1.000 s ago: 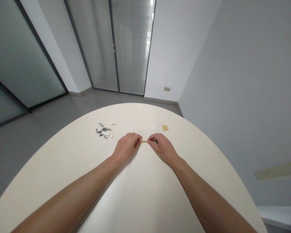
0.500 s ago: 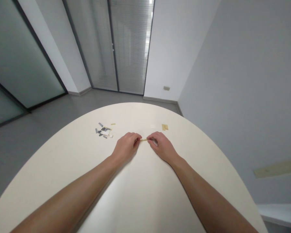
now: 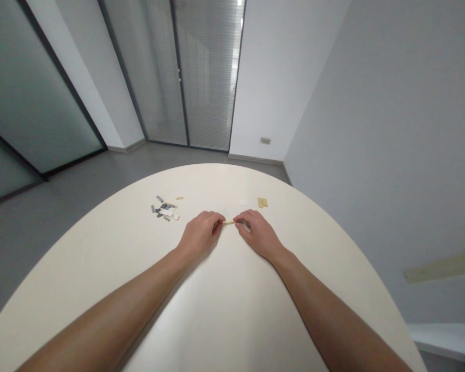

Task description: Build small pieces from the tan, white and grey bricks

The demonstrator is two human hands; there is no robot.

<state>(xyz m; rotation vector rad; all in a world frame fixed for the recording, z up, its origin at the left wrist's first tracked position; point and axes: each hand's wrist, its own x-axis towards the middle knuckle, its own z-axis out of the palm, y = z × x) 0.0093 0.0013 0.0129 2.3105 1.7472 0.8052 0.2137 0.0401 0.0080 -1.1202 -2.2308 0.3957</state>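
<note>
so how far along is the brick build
Early, by the look of it. In hand: a thin tan strip pinched at its ends by the left hand and right hand, low over the table. Possibly done: a small tan plate lying apart beyond the right hand, though I can't tell if it is assembled. Left: a loose pile of grey and pale pieces beyond the left hand.

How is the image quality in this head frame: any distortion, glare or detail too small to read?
Head view: strong wide-angle bending, so the table edge bows and wall lines splay outward. Lighting is soft and even; a pale sheen lies on the tabletop between the forearms. The left hand and right hand pinch a tan strip, sharp but too small for detail, as is the pile of small parts.
</note>
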